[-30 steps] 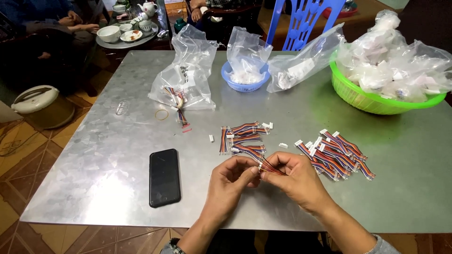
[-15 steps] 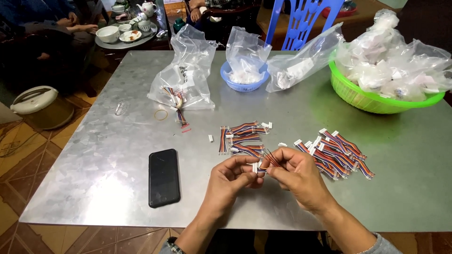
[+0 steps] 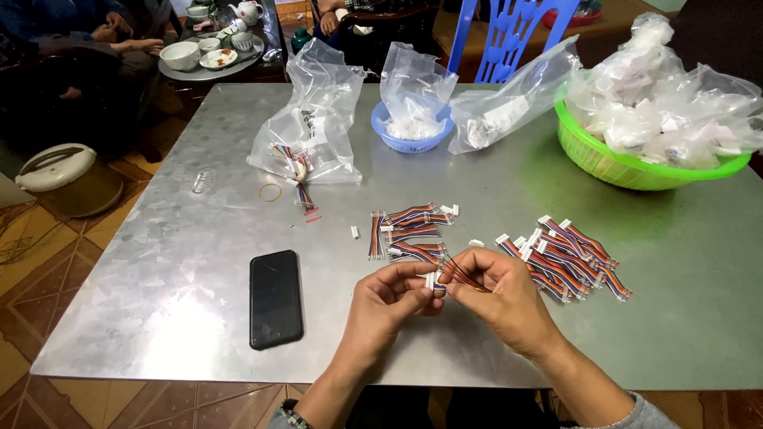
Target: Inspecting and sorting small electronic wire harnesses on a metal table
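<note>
Both hands, left hand (image 3: 391,298) and right hand (image 3: 499,295), pinched one wire harness (image 3: 447,276) above the tabletop (image 3: 159,262), seating its white connector (image 3: 431,280); firm alignment seemed required.

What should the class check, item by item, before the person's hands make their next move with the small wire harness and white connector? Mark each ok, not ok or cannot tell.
1. Both hands on the piece: left hand and right hand pinch the wire harness: ok.
2. White connector between fingertips: ok.
3. Wires fully seated in it: cannot tell.
4. Wire pile beside the right hand: ok.
5. Black phone apart from the hands: ok.
</note>
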